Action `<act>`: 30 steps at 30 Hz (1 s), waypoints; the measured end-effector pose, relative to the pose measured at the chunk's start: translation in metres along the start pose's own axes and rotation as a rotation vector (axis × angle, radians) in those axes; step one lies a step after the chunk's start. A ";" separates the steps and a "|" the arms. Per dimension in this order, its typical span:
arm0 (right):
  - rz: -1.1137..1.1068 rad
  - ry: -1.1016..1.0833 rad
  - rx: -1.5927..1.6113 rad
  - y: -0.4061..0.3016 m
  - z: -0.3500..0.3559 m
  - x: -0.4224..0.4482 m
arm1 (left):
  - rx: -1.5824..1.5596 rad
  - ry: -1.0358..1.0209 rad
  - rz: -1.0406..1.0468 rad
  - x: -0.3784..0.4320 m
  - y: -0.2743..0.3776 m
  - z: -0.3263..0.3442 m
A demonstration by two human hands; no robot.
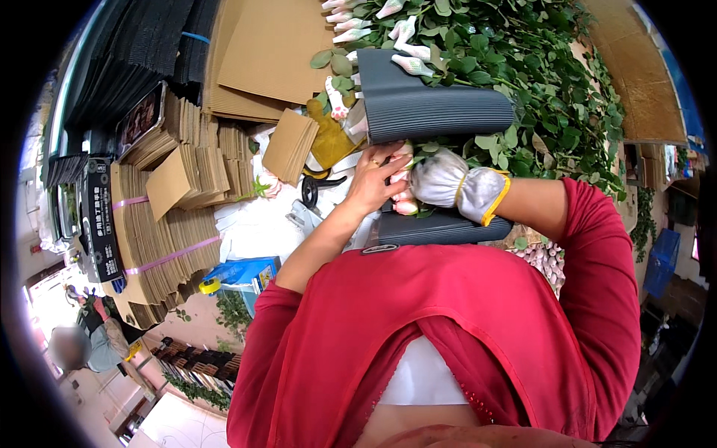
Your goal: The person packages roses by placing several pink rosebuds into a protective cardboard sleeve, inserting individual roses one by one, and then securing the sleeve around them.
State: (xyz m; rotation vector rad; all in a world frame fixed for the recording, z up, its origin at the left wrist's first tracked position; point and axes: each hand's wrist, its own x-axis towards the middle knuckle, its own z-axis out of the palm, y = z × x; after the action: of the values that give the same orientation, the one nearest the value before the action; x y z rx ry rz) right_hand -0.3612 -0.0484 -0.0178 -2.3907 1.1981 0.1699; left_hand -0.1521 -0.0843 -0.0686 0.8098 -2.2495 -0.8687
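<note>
Several pale pink roses lie between my two hands. My bare left hand, with a ring on one finger, curls spread fingers over the rose heads from the left. On their right side, my right hand wears a grey-white fabric glove with yellow trim; its fingers are hidden behind the glove's back. Just beyond the hands, a dark grey corrugated sheet curves up. Another dark corrugated part lies between the roses and my red apron; whether the two join is hidden.
Leafy rose stems and buds in white foam nets fill the far right. Leftward are a yellow-brown glove, cardboard pieces, a loose rose, strapped cardboard stacks and a blue box. A person is at lower left.
</note>
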 end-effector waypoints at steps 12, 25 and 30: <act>0.239 -0.107 -0.125 -0.037 -0.084 -0.001 | -0.140 0.052 -0.135 -0.016 0.014 -0.013; 0.176 0.120 -0.093 -0.049 -0.139 -0.085 | -0.240 0.043 -0.426 -0.063 0.033 -0.046; 0.121 0.130 -0.112 -0.050 -0.137 -0.068 | -0.208 -0.085 -0.218 -0.028 0.033 -0.031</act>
State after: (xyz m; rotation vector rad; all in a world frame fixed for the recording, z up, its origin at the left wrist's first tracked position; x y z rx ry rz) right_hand -0.3763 -0.0344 0.1420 -2.4586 1.4292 0.1241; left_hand -0.1233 -0.0566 -0.0339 0.9466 -2.1239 -1.2373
